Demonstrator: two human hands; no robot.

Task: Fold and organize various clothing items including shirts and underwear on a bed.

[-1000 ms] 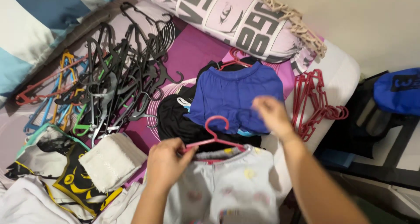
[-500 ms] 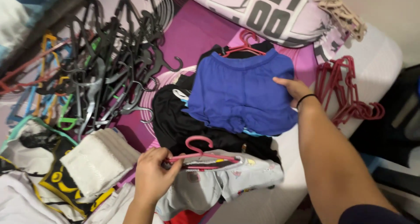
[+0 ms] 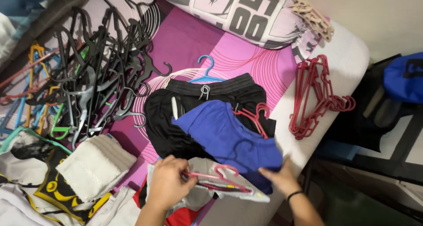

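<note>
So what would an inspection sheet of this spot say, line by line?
Surface: bed with pink patterned sheet.
Job's things: pink hanger on a grey garment; blue shorts over black shorts.
Clutter: heap of black hangers, red hangers, folded white cloth, printed pillow.
Grips: left hand holds the pink hanger; right hand touches the blue shorts' edge.
Cables: nothing seen.
Surroundings: blue bag beside the bed, plain wall.
</note>
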